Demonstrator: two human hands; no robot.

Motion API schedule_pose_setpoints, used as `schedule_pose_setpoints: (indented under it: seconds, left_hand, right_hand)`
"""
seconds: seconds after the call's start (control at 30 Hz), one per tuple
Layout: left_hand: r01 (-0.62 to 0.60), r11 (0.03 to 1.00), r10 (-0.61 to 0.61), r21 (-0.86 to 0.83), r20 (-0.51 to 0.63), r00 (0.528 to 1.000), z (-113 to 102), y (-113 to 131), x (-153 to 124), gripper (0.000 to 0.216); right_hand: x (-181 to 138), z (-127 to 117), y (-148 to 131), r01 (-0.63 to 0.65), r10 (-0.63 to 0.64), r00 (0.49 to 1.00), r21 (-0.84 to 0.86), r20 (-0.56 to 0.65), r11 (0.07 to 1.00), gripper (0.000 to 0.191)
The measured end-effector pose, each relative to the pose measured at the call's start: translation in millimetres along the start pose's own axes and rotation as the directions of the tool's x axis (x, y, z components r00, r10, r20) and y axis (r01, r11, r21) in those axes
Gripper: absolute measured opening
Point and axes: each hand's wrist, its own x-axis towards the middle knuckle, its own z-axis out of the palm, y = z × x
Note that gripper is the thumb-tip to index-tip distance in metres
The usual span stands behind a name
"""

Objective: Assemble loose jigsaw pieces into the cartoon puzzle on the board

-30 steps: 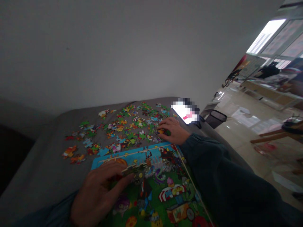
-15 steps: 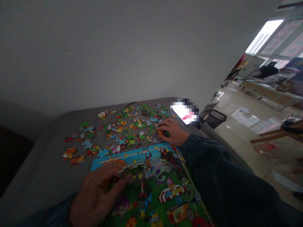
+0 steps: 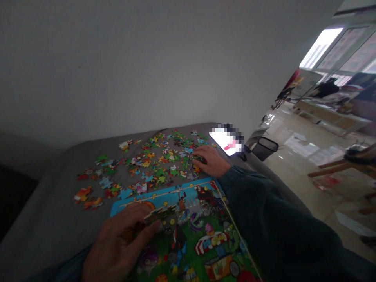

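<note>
Many loose pieces (image 3: 160,179) beside puzzle board (image 3: 176,189)

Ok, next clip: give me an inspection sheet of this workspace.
Surface: grey cloth, against a pale wall.
Job's things: picture board nearest the wearer; loose jigsaw pieces scattered beyond it.
Clutter: lit device, partly pixelated, right of the pieces.
Left hand: pinches a jigsaw section over the board.
Right hand: among the loose pieces; a firm grip cannot be confirmed.
Cables: none identifiable; a dark item beside the device is unclear.
Surroundings: bright window and shiny floor at right.
</note>
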Motion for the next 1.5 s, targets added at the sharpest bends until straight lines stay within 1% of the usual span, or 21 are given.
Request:
schedule_pose_setpoints:
  seconds: [0.1, 0.17, 0.23, 0.37, 0.5, 0.63, 0.73, 0.8, 0.9, 1.0, 1.1, 1.17, 1.23, 1.3, 1.33, 1.43, 1.5]
  left_hand:
    - [0.030, 0.999, -0.029, -0.041, 0.035, 0.999, 1, -2, -3, 0.023]
    - [0.051, 0.997, -0.049, -0.060, 0.032, 0.998, 2, -5, -6, 0.022]
    - [0.054, 0.996, -0.052, -0.068, 0.027, 0.998, 3, -9, -9, 0.020]
    - [0.072, 0.996, -0.069, -0.060, 0.041, 0.997, 3, -12, -8, 0.021]
    - [0.107, 0.993, -0.107, -0.044, 0.001, 0.994, 2, -8, -4, 0.024]
    - [0.118, 0.993, -0.118, 0.010, 0.004, 0.993, 1, -6, -3, 0.025]
    - [0.127, 0.992, -0.127, -0.001, -0.001, 0.992, 0, -6, -3, 0.025]
    - [0.124, 0.992, -0.124, -0.021, 0.015, 0.992, -1, -5, -3, 0.025]
    - [0.145, 0.989, -0.141, -0.042, 0.083, 0.987, -1, -4, -2, 0.023]
    - [0.173, 0.984, -0.165, -0.050, 0.134, 0.977, 1, -7, -4, 0.024]
    - [0.186, 0.982, -0.183, -0.026, 0.103, 0.978, 2, -10, -5, 0.028]
    - [0.185, 0.983, -0.185, 0.006, 0.081, 0.979, 0, -10, -3, 0.029]
    - [0.157, 0.987, -0.158, 0.021, 0.067, 0.985, -1, -7, -1, 0.029]
    - [0.113, 0.994, -0.113, 0.014, 0.049, 0.992, -3, -4, 1, 0.029]
    - [0.096, 0.995, -0.097, 0.014, 0.058, 0.994, -3, -3, 2, 0.028]
    - [0.082, 0.996, -0.086, 0.047, 0.091, 0.992, -3, -2, 2, 0.025]
    - [0.079, 0.994, -0.085, 0.071, 0.088, 0.992, -2, -2, 3, 0.025]
  right_hand:
    - [18, 4, 2, 0.013, -0.012, 1.000, -0.068, 0.003, 0.998, 0.046]
    - [29, 7, 1, 0.027, -0.021, 0.998, -0.113, 0.051, 0.993, 0.053]
    - [35, 12, -2, 0.038, -0.024, 0.995, -0.145, 0.101, 0.989, 0.055]
    - [31, 16, -9, 0.088, -0.068, 0.989, -0.156, 0.132, 0.984, 0.050]
    - [22, 12, -20, 0.102, -0.081, 0.985, -0.137, 0.149, 0.985, 0.047]
    - [15, 8, -29, 0.125, -0.110, 0.987, -0.131, 0.121, 0.983, 0.039]
    - [13, 7, -29, 0.139, -0.128, 0.988, -0.125, 0.091, 0.982, 0.036]
    - [13, 7, -26, 0.111, -0.105, 0.993, -0.132, 0.053, 0.985, 0.035]
    - [14, 9, -18, -0.001, 0.000, 1.000, -0.167, -0.005, 0.986, 0.038]
    - [16, 10, -8, -0.096, 0.098, 0.995, -0.184, 0.001, 0.978, 0.047]
    - [15, 8, 2, -0.169, 0.170, 0.985, -0.175, -0.011, 0.970, 0.052]
    - [14, 5, 7, -0.186, 0.184, 0.983, -0.162, -0.026, 0.969, 0.054]
    - [15, 3, 9, -0.155, 0.154, 0.988, -0.156, -0.020, 0.976, 0.055]
    - [18, 4, 6, -0.093, 0.096, 0.995, -0.166, 0.010, 0.982, 0.055]
    - [20, 6, 4, -0.061, 0.068, 0.997, -0.175, 0.030, 0.983, 0.055]
    - [25, 12, -5, -0.001, 0.017, 0.997, -0.193, 0.081, 0.981, 0.053]
    - [26, 14, -11, 0.019, -0.005, 0.997, -0.188, 0.074, 0.982, 0.049]
